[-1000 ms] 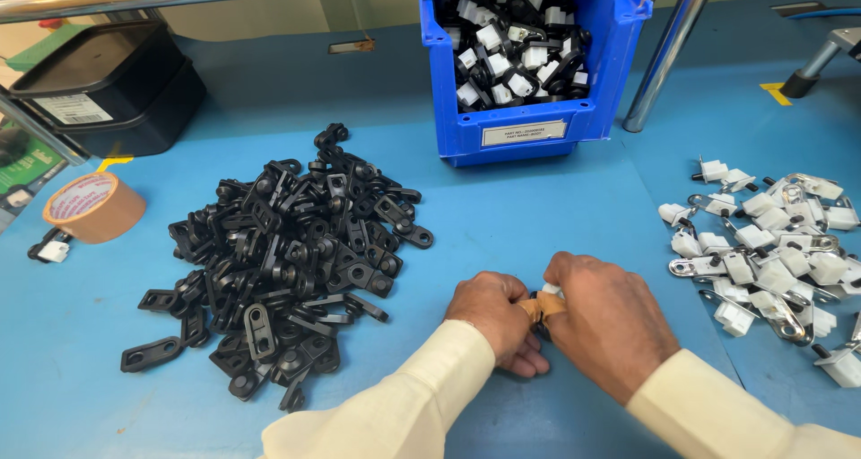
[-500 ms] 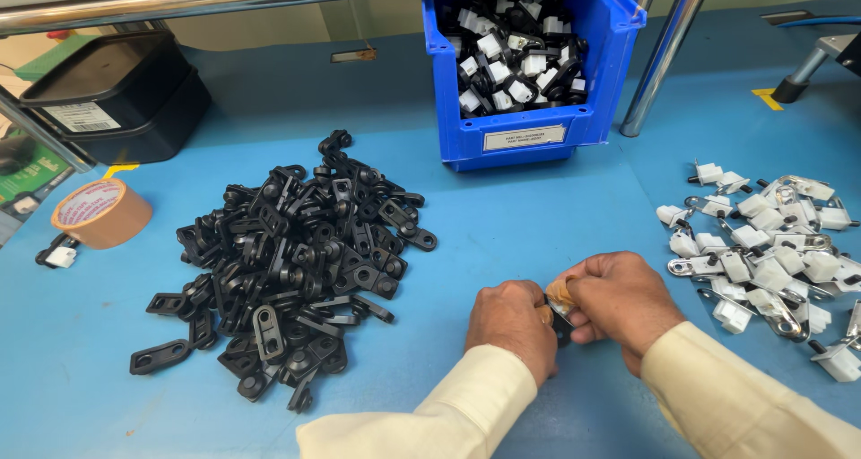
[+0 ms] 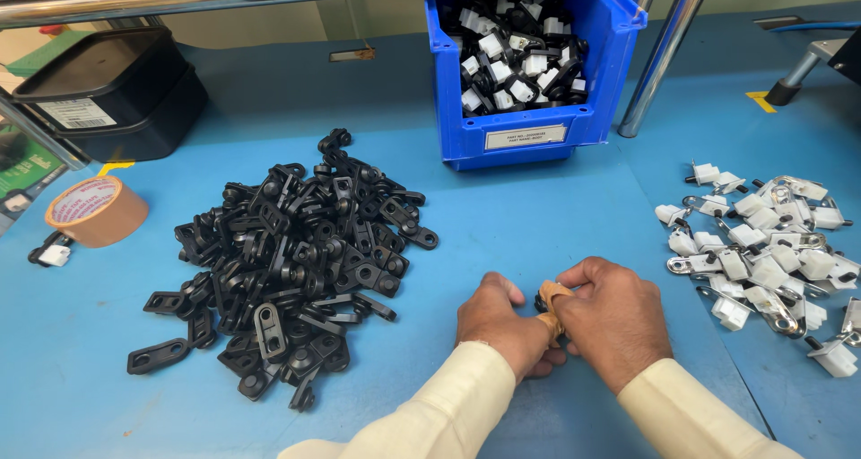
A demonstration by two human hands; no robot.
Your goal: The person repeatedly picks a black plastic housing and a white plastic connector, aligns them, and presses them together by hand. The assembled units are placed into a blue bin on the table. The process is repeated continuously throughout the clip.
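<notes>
Left hand: the left hand (image 3: pixel 499 324) is seen low at the middle of the view, fingers curled inward and pressed against the right one; a small dark part (image 3: pixel 542 304) is pinched at its fingertips.
Right hand: the right hand (image 3: pixel 614 315) is closed around the same small dark part from the other side, its thumb wrapped in tan tape; the two hands are touching.
Small dark part: it is held between both hands just above the blue surface (image 3: pixel 502 226); it is mostly hidden, so its shape cannot be told.
Black pile: a heap of black plastic brackets (image 3: pixel 287 253) is spread on the surface to the left of the hands, near but apart from them.
White pile: a scatter of white clips with metal pieces (image 3: pixel 762 253) is laid to the right of the hands.
Bin: a blue bin (image 3: pixel 534 60) filled with black-and-white assembled pieces is set at the far side, between the two piles.
Tape roll: a roll of brown tape (image 3: pixel 94 209) is placed at the left edge.
Black box: a lidded black container (image 3: pixel 108 91) is seen at the far left corner.
Sleeves: cream sleeves are worn on both arms.
</notes>
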